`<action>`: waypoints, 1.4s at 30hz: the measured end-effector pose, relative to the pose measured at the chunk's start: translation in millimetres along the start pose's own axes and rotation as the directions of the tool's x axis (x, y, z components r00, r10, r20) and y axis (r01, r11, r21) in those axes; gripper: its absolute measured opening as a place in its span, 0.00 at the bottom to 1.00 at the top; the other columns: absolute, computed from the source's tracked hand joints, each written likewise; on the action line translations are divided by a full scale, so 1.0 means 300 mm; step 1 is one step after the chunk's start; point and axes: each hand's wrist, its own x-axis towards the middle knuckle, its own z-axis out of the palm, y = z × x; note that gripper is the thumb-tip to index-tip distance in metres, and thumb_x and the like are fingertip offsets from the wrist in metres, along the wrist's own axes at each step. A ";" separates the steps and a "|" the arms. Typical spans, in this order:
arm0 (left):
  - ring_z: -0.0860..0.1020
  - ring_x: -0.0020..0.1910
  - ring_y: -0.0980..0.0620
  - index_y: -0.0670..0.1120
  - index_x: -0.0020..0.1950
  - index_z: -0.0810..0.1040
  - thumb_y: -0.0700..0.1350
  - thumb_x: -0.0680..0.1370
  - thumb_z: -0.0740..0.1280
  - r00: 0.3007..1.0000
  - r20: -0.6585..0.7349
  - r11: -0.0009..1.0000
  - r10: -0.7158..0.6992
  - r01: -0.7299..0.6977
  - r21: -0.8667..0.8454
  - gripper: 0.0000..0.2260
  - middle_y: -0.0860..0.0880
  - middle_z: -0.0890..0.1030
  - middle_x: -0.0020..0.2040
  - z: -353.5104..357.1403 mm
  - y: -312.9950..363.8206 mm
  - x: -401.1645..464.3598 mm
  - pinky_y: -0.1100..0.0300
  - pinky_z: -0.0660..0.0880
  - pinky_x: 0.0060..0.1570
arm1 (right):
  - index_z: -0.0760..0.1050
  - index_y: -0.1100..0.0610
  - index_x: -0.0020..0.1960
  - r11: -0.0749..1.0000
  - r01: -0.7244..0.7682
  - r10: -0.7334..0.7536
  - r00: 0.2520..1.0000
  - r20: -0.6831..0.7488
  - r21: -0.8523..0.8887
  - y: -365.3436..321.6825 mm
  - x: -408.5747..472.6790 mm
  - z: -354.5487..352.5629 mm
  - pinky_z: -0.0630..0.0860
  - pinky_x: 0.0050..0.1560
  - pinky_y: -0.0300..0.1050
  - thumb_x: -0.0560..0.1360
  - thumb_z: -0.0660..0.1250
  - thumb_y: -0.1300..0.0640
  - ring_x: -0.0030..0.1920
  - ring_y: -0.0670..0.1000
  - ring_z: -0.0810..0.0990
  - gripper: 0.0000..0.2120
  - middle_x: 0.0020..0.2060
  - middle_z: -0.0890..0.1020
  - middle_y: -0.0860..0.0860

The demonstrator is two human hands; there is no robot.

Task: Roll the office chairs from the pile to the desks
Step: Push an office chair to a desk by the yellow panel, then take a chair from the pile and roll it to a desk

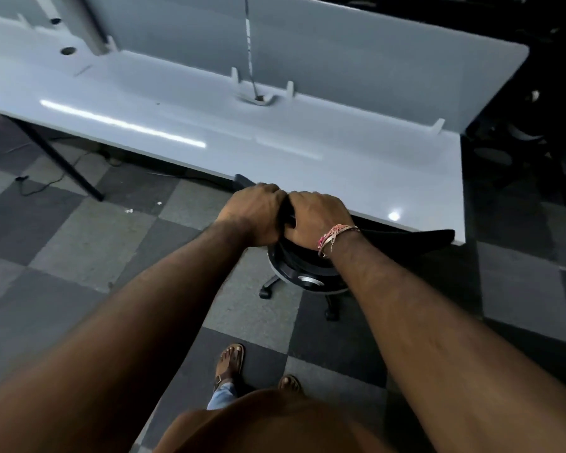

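Both hands grip the top edge of a black office chair (402,238) backrest, side by side and touching near the middle of the view. The left hand (255,217) curls its fingers over the edge at about 11 o'clock from the chair's hub; the right hand (314,215), with a pink thread bracelet (335,235) on its wrist, curls round the same edge just beside it. The chair sits tucked against the front edge of the white table (209,125), its backrest lying along that edge toward 3 o'clock. Two castors (266,292) rest on the checkered carpet floor (79,256) below the hands. A cable (250,60) drops into a table grommet at 12 o'clock. Sandalled feet (231,361) stand at 6 o'clock.
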 end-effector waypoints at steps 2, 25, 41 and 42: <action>0.79 0.58 0.45 0.48 0.64 0.78 0.51 0.74 0.67 0.996 -0.028 0.996 -0.090 0.090 0.010 0.19 0.48 0.80 0.59 -0.022 -0.060 -0.060 0.50 0.79 0.50 | 0.74 0.54 0.56 0.997 0.079 -0.079 0.997 -0.008 0.005 -0.073 0.053 -0.018 0.69 0.43 0.47 0.70 0.67 0.43 0.48 0.57 0.80 0.20 0.49 0.82 0.51; 0.73 0.71 0.44 0.47 0.78 0.69 0.57 0.79 0.64 0.688 0.026 0.688 -0.725 0.725 -0.016 0.29 0.44 0.75 0.73 -0.125 -1.217 -0.964 0.48 0.72 0.69 | 0.73 0.58 0.67 0.759 0.651 -0.651 0.758 0.052 0.019 -1.480 0.709 0.102 0.69 0.69 0.50 0.71 0.66 0.40 0.66 0.54 0.73 0.31 0.65 0.76 0.54; 0.74 0.70 0.43 0.47 0.74 0.72 0.58 0.78 0.64 0.383 0.038 0.381 -0.923 0.924 -0.044 0.27 0.46 0.76 0.73 -0.131 -2.006 -1.429 0.46 0.74 0.68 | 0.72 0.58 0.66 0.491 0.870 -0.867 0.493 0.072 -0.047 -2.437 1.135 0.203 0.68 0.69 0.49 0.73 0.64 0.42 0.65 0.54 0.74 0.27 0.64 0.77 0.54; 0.75 0.70 0.43 0.48 0.74 0.72 0.58 0.77 0.64 0.357 0.048 0.355 -0.933 0.934 -0.038 0.27 0.46 0.76 0.72 -0.134 -2.078 -1.441 0.46 0.75 0.66 | 0.72 0.58 0.66 0.472 0.880 -0.876 0.475 0.078 -0.053 -2.503 1.192 0.211 0.69 0.69 0.49 0.73 0.64 0.43 0.65 0.54 0.75 0.27 0.63 0.78 0.55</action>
